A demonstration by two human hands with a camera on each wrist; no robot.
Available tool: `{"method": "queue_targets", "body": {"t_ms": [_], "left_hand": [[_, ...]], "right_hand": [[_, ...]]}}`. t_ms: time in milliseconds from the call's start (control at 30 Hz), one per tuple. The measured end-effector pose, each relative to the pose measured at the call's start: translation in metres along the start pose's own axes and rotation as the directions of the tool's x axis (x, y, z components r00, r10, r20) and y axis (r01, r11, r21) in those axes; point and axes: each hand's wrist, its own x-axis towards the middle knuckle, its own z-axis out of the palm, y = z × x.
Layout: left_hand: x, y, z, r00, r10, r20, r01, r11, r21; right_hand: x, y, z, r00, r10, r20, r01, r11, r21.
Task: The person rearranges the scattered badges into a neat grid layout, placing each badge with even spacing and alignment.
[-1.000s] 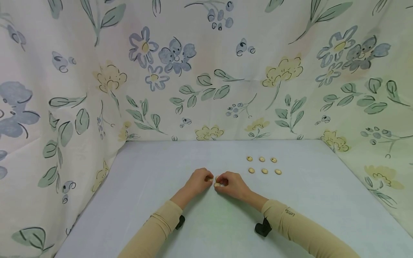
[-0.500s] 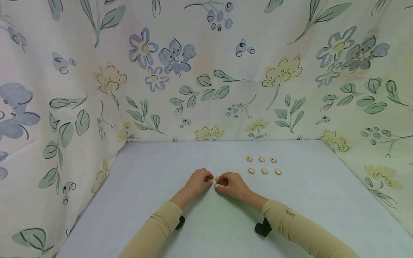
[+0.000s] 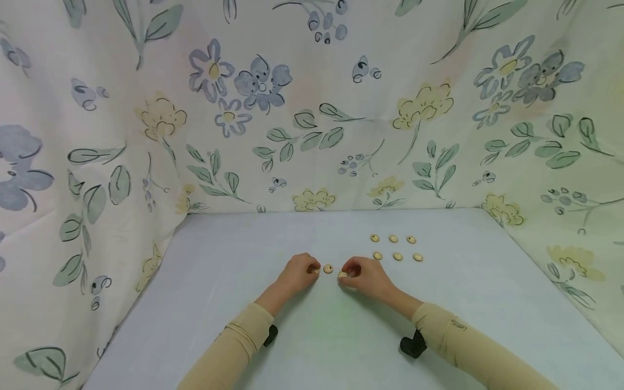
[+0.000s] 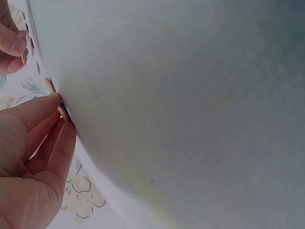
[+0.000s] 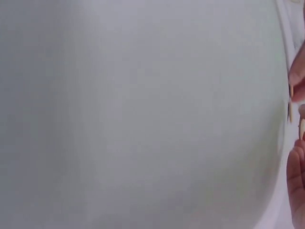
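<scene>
Near the middle of the table my left hand (image 3: 297,273) pinches a small round wooden disc (image 4: 64,113) by its edges, low at the tabletop. Just right of it lies another wooden disc (image 3: 328,268) with a dark spot on its face, between the two hands. My right hand (image 3: 369,277) holds a third disc (image 3: 343,275) between thumb and fingers, a short way further right. The left wrist view also has the right hand (image 4: 10,43) at its upper left. At the right edge of the right wrist view, the disc (image 5: 302,128) shows at the right hand's fingertips.
Several more wooden discs (image 3: 397,256) lie in two rows beyond the right hand on the white table (image 3: 234,244). Floral cloth (image 3: 312,157) hangs behind and along both sides. A black wrist mount (image 3: 413,344) sits under the right forearm.
My right hand has drawn off to the right with its disc, leaving the spotted disc in plain sight. The left hand stays almost in place. The head view has shifted slightly.
</scene>
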Motion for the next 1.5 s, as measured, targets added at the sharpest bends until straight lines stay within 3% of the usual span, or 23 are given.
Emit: {"method": "queue_targets", "body": {"t_ms": [167, 733, 1500], "left_hand": [[-0.001, 0.001, -0.001, 0.999, -0.032, 0.019, 0.032, 0.999, -0.013], [-0.001, 0.001, -0.006, 0.999, -0.054, 0.006, 0.054, 0.998, -0.015], [0.000, 0.002, 0.000, 0.997, -0.071, 0.034, 0.072, 0.997, -0.035]], "right_hand": [[-0.007, 0.010, -0.015, 1.000, 0.016, -0.022, -0.017, 1.000, -0.007], [-0.032, 0.048, -0.057, 0.994, 0.073, -0.081, -0.080, 0.993, -0.087], [-0.042, 0.057, -0.057, 0.995, 0.073, -0.065, -0.079, 0.993, -0.092]]}}
